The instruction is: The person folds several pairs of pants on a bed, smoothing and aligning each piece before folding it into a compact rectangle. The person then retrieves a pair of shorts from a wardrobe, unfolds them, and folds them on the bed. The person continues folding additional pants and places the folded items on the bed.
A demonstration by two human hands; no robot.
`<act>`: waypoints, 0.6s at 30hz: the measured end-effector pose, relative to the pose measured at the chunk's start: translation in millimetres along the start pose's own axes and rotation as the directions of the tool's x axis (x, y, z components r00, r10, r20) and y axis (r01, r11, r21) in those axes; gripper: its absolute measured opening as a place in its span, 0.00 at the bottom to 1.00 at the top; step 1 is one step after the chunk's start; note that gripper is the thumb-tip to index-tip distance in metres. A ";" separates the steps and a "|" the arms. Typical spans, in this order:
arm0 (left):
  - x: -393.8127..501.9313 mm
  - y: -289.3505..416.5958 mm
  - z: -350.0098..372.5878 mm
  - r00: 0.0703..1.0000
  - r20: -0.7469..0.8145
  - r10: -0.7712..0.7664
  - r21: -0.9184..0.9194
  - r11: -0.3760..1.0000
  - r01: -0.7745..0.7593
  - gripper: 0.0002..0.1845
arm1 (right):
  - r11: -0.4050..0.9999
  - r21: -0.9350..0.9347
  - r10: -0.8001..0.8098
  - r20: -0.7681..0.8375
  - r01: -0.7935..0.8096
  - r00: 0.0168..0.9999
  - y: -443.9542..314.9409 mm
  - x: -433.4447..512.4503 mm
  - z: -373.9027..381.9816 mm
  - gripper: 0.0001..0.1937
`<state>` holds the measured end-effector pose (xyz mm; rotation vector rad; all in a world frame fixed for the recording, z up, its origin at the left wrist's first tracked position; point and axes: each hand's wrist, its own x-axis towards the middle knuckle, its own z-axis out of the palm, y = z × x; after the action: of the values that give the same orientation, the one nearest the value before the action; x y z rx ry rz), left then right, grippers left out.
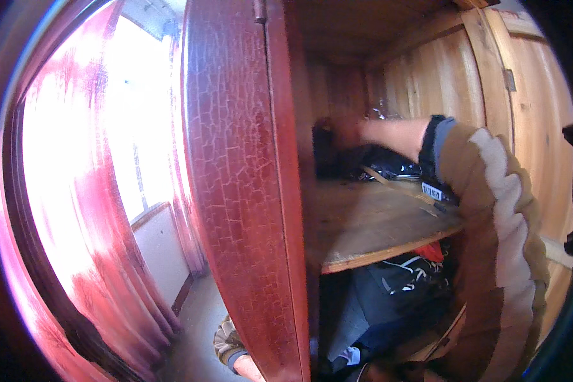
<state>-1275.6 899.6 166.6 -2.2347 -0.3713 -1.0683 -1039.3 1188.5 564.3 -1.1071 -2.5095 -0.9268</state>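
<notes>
My right hand (346, 132) reaches deep into a wooden cabinet, blurred and in shadow. It is over dark items at the back of the upper shelf (363, 215); whether its fingers hold anything cannot be made out. Below my forearm lies a shiny black plastic bag (387, 164), with a tan strap (387, 184) trailing from it towards the right. A white label (431, 191) with printing sits by my sleeve. Of my left arm only the sleeve (228, 341) and some bare skin show, low beside the cabinet door; the hand itself is out of view.
The dark red door (243, 167) with crackled paint stands upright, close before me. On the lower level are dark clothes (391, 296) and something red (429, 250). At right is an open wooden door panel (535, 114). Pink curtains (100, 229) hang by a bright window at left.
</notes>
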 end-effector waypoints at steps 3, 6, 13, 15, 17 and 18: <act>3.4 1.8 -3.3 1.000 0.021 0.000 -0.013 1.000 0.001 0.15 | 0.929 -0.180 0.354 0.171 -0.324 0.919 16.7 -8.8 -69.7 0.17; 6.6 4.6 -2.5 1.000 0.006 0.002 0.021 1.000 -0.003 0.14 | 0.767 0.331 0.553 0.094 -0.550 0.828 32.9 -63.7 -104.2 0.15; 7.3 8.8 -4.8 0.996 0.079 -0.032 -0.057 0.998 0.036 0.14 | 0.177 0.811 0.704 0.292 -0.558 0.648 79.1 -158.5 -105.5 0.18; 7.3 9.7 -5.4 0.996 0.086 -0.031 -0.039 0.999 0.034 0.13 | 0.127 0.819 0.706 0.321 -0.559 0.631 86.4 -168.7 -96.8 0.18; 7.0 11.3 -5.0 0.996 0.083 -0.036 -0.007 0.999 0.036 0.12 | 0.089 0.823 0.699 0.350 -0.561 0.624 88.9 -174.3 -87.2 0.18; 6.8 11.9 -4.4 0.996 0.077 -0.037 0.012 0.999 0.036 0.12 | 0.078 0.819 0.693 0.366 -0.569 0.621 88.4 -176.6 -82.2 0.18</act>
<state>-1268.0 887.6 169.0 -2.2724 -0.4516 -0.9976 -856.7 1079.5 587.6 -1.3807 -1.5274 0.6092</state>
